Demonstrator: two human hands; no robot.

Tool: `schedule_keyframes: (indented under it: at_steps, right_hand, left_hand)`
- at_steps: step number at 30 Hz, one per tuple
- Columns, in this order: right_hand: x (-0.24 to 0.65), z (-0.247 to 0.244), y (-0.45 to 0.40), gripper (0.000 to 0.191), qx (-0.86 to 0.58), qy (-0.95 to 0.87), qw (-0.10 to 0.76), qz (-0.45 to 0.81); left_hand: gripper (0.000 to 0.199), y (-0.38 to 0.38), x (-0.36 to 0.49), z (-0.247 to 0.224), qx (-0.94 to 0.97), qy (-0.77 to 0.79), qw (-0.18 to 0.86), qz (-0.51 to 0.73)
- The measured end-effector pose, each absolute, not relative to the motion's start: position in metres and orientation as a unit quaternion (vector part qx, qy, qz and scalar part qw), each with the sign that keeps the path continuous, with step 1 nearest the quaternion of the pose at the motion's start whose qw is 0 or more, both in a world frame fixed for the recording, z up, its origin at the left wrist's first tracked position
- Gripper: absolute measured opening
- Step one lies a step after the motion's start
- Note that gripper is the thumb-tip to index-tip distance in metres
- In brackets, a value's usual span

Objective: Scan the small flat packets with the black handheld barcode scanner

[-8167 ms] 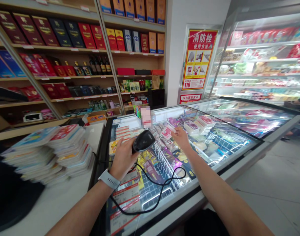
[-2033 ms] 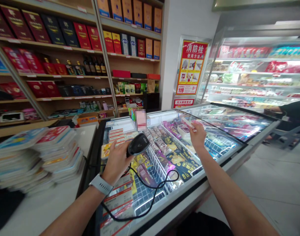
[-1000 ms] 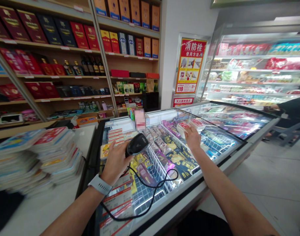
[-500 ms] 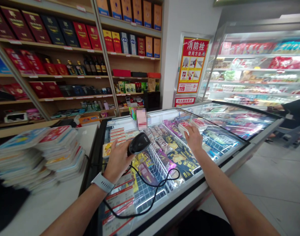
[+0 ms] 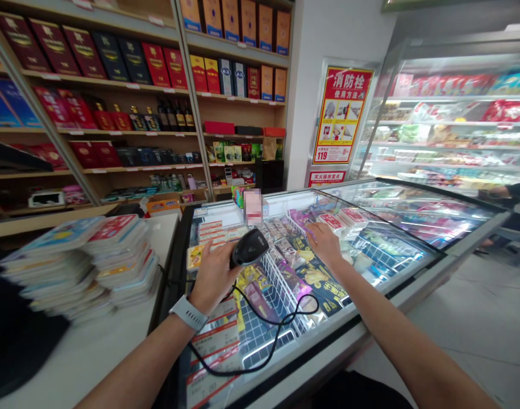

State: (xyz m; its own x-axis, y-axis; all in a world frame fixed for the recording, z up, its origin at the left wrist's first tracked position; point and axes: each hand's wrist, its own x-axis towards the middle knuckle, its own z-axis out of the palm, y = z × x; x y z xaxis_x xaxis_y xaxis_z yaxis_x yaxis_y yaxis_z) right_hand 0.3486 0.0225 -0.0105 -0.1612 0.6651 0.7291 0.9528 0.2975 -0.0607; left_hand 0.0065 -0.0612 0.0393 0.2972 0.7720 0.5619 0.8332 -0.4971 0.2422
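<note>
My left hand (image 5: 215, 275) is wrapped round a black barcode scanner (image 5: 252, 247), whose cable (image 5: 281, 324) loops over the freezer's glass lid. Just beyond those fingers is a small yellow pack (image 5: 194, 258). My right hand (image 5: 327, 245) hovers above or rests on the glass, fingers stretched and apart, with nothing visible in it. Two low stacks of red-and-white packs (image 5: 333, 221) (image 5: 353, 217) lie on the lid right beside it. Red-edged price labels (image 5: 212, 341) run along the left side of the glass.
The chest freezer (image 5: 413, 284) holds white wire baskets (image 5: 281, 284) of frozen packets. Tall stacks of flat packs (image 5: 119, 261) stand on the white counter (image 5: 115, 346) at left. Shelves of boxed bottles (image 5: 157, 62) line the back. Another person's arm (image 5: 515, 196) shows at far right.
My right hand has come off the red-and-white stack and moved slightly left. My left hand still holds the scanner. The view has shifted a little to the left.
</note>
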Motion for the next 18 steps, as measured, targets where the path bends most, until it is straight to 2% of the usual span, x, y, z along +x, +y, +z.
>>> schedule_keyframes:
  at_steps: [7,13,18]
  right_hand:
    - [0.29,-0.016,0.031,0.031,-0.437,-0.842,0.286,-0.133]
    - [0.234,-0.019,0.04,0.032,-0.358,-0.887,0.278,-0.086]
    - [0.188,-0.026,0.048,0.021,-0.345,-0.899,0.263,-0.057]
  left_hand:
    - [0.035,-0.065,0.009,0.044,-0.8,-0.505,0.047,-0.321]
    - [0.033,-0.065,0.008,0.043,-0.798,-0.508,0.037,-0.323]
    - [0.03,-0.066,0.009,0.044,-0.795,-0.51,0.036,-0.327]
